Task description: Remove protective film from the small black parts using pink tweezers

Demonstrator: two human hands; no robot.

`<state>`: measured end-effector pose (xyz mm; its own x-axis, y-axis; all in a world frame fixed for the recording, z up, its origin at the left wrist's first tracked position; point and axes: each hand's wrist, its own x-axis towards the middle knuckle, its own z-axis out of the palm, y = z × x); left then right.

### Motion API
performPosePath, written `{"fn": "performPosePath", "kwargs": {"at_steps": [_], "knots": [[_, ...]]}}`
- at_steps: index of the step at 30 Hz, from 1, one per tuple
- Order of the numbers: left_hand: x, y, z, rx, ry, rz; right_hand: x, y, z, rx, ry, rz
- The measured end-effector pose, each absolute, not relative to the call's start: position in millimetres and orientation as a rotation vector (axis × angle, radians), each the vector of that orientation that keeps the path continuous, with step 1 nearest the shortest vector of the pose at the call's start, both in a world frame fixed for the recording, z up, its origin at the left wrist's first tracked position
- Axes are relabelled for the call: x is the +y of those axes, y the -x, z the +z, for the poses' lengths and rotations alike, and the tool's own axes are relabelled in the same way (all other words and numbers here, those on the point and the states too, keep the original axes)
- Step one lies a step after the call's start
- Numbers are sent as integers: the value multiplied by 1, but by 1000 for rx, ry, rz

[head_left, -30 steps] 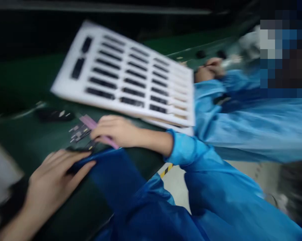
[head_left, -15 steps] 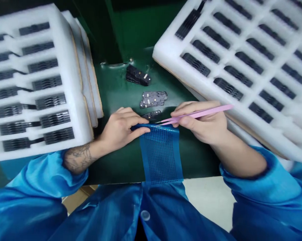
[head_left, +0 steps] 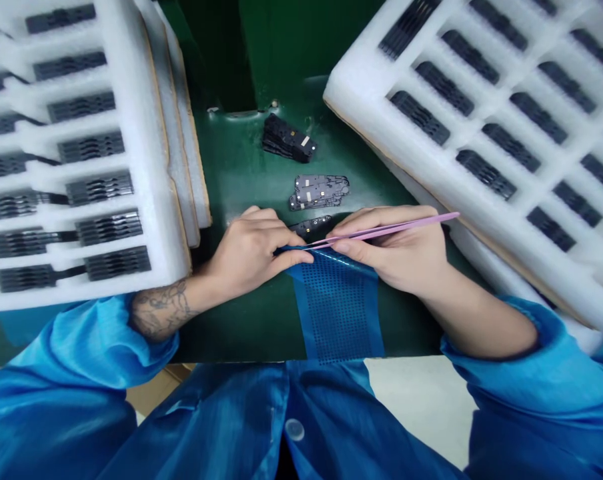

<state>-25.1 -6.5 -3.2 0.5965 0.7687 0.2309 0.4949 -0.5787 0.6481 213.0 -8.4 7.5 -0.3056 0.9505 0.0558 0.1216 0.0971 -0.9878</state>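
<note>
A blue perforated sheet (head_left: 337, 313) lies over the front edge of the green bench, its top edge bent up. My left hand (head_left: 254, 250) pinches the sheet's upper left corner between thumb and fingers. Pink tweezers (head_left: 396, 230) are in my right hand (head_left: 406, 250), closed around them, with the tips at the sheet's top edge by my left fingertips. Whether the tips grip something there I cannot tell. Just behind the sheet lies a dark flat part (head_left: 314, 225), partly hidden by my hands. Farther back is an overlapping group of grey-black plates (head_left: 321, 190).
A pile of black plates (head_left: 289, 139) sits at the back of the green bench (head_left: 261, 320). Stacked white foam trays (head_left: 166, 200) holding dark parts stand on the left. Another foam tray (head_left: 361, 100) with rows of black parts slants along the right.
The tweezers' tips have moved left to my left fingertips and look closer together. The view has shifted slightly, so the bench items appear farther right.
</note>
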Motion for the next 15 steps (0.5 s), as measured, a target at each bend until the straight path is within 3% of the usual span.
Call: {"fn": "performPosePath", "kwargs": {"at_steps": [15], "knots": [[-6,23,-4,974,-2331,745,-9,-209,8,-1605,1095,1282]]}}
